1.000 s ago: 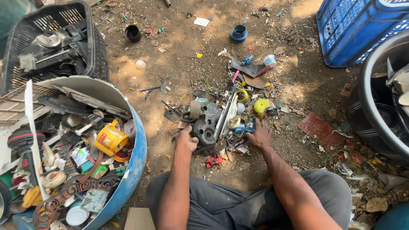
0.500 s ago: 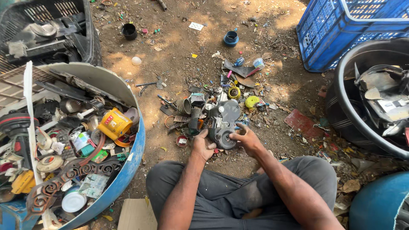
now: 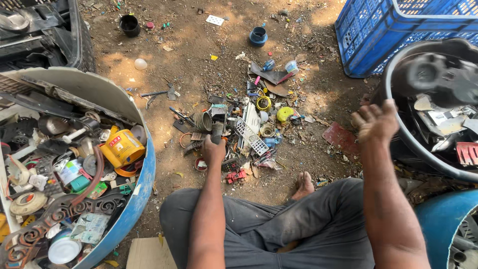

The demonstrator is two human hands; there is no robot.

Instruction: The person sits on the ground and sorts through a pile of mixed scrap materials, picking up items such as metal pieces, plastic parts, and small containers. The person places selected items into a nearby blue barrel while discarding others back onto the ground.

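Bare brown dirt ground [image 3: 194,55], littered with scraps, spreads before a person sitting cross-legged in grey trousers. At the left a large blue plastic tub [image 3: 137,199] is heaped with mixed junk – a yellow tin can [image 3: 122,148] among it – and at the right a dark round plastic basin [image 3: 398,134] holds metal and plastic pieces, with a blue slatted plastic crate [image 3: 378,30] behind it. Above the basin a dark round metal part [image 3: 433,74] shows blurred, apart from the right hand [image 3: 376,122], which is spread with fingers loose, holding nothing, at the basin's rim. Between tub and basin lies a small scrap pile [image 3: 249,129]; the left hand [image 3: 214,149] is closed around a dark cylindrical piece [image 3: 217,130] at its near edge.
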